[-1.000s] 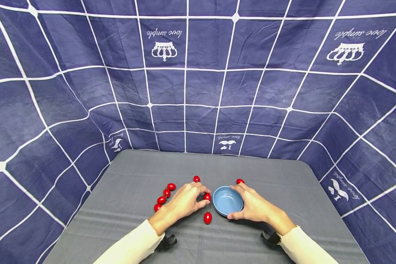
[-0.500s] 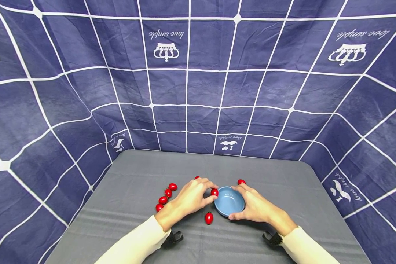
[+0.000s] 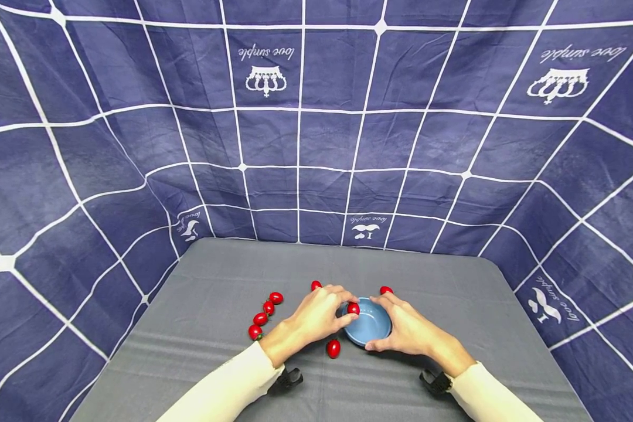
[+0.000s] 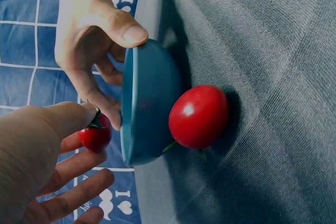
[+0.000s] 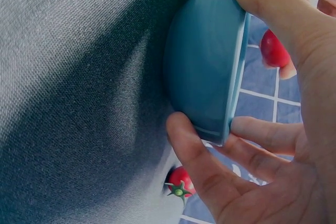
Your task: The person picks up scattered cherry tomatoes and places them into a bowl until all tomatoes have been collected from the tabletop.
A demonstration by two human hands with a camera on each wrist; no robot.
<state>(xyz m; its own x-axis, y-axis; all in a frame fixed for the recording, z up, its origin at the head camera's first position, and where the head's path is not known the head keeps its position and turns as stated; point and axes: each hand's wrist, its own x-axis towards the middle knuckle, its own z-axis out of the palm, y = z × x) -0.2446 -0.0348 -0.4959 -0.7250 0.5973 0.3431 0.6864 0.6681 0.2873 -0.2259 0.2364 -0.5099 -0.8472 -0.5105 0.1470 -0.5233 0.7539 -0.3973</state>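
Note:
Between thumb and fingers, my left hand (image 3: 319,310) pinches a red cherry tomato (image 3: 353,309) with a green stem, over the left rim of a small blue bowl (image 3: 368,328). The left wrist view shows this pinched tomato (image 4: 96,134) raised beside the bowl's opening. My right hand (image 3: 408,328) grips the bowl from the right, thumb at its near rim and fingers at the far side. In the right wrist view the bowl (image 5: 205,61) stands on the grey cloth. One tomato (image 3: 334,349) lies just in front of the bowl, near my left hand.
Several cherry tomatoes (image 3: 260,319) lie in a slanting row to the left. One tomato (image 3: 316,285) sits behind my left hand, and another tomato (image 3: 386,290) lies behind the bowl. A grey cloth (image 3: 232,258) covers the table; a blue checked curtain (image 3: 322,140) surrounds it.
My left hand has taken hold of a tomato from the cloth left of the bowl and carried it rightward over the rim. My right hand stays on the bowl.

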